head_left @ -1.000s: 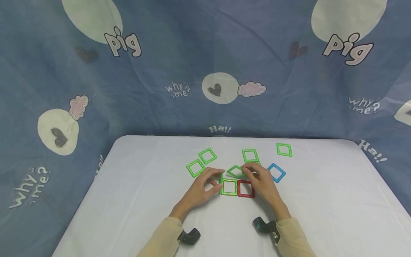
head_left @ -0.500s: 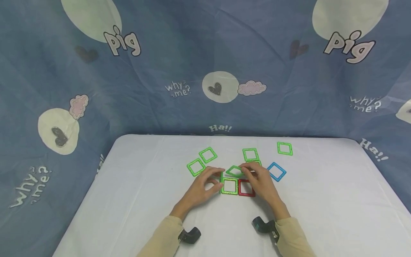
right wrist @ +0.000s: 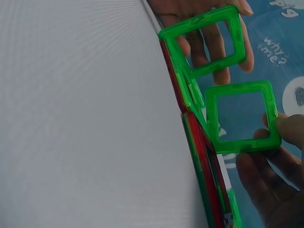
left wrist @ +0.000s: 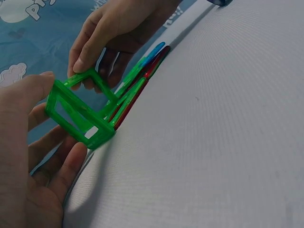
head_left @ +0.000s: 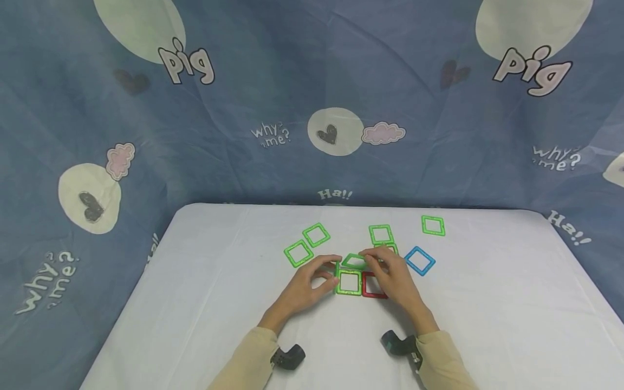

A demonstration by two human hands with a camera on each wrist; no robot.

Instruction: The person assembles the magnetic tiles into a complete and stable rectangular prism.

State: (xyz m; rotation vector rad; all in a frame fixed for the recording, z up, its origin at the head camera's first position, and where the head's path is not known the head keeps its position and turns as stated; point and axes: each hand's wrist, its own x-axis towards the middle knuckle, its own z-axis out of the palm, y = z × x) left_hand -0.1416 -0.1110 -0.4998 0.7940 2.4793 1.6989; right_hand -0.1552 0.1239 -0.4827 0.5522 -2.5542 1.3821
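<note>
My left hand (head_left: 309, 281) holds a green magnetic square tile (right wrist: 204, 21) on edge between fingers and thumb. This tile stands at the left side of a flat green tile (head_left: 349, 293) on the table. My right hand (head_left: 396, 276) pinches the edge of another green square tile (right wrist: 242, 88), which tilts upward behind the flat one. In the left wrist view, the right hand's tile (left wrist: 102, 85) is close beside the left hand's tile. A flat red tile (head_left: 374, 295) adjoins the flat green one, its right part partly under the right hand in the head view.
Two loose green tiles (head_left: 298, 263) lie beyond the left hand. Further green tiles (head_left: 381, 227) lie behind the right hand, with a blue tile (head_left: 420, 271) to its right. One green tile (head_left: 433, 233) sits near the far edge of the white-covered table (head_left: 219, 281).
My right hand has shifted slightly left, and its green tile has moved left and tipped to a narrower angle in the head view. The left hand keeps its hold in place.
</note>
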